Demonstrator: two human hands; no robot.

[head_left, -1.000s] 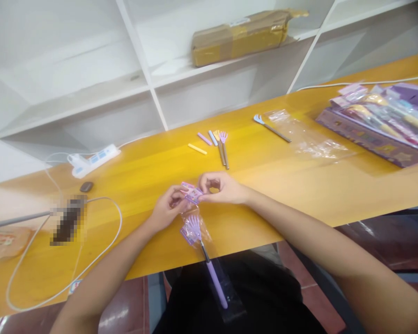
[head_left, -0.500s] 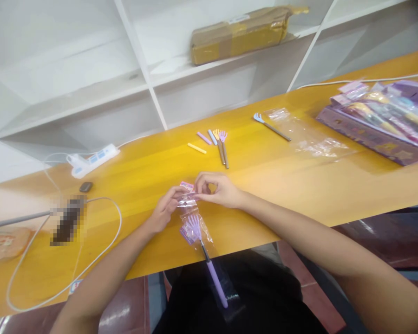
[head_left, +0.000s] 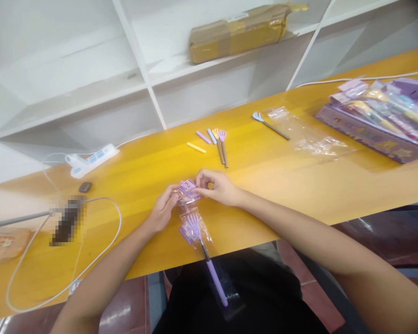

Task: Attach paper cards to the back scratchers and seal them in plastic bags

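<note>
A purple back scratcher (head_left: 217, 283) lies in a clear plastic bag (head_left: 206, 228), its claw on the table and its handle over the front edge. At the bag's top is a pink and purple header card (head_left: 188, 187). My left hand (head_left: 164, 208) pinches the card's left side between thumb and fingers. My right hand (head_left: 216, 186) has thumb and forefinger closed on the card's right edge. A small purple label (head_left: 186, 233) shows beside the claw inside the bag.
Beyond my hands lie two small scratcher claws (head_left: 220, 146) and several coloured sticks (head_left: 196, 147). A blue-clawed scratcher (head_left: 271, 125) rests near loose clear bags (head_left: 320, 144). A purple box (head_left: 365, 132) of packaged items stands right. Left are a power strip (head_left: 94, 160) and cable (head_left: 120, 218).
The header card has tilted so its printed face now shows, where before it was seen nearly edge-on. Both hands have shifted only slightly and keep hold of it.
</note>
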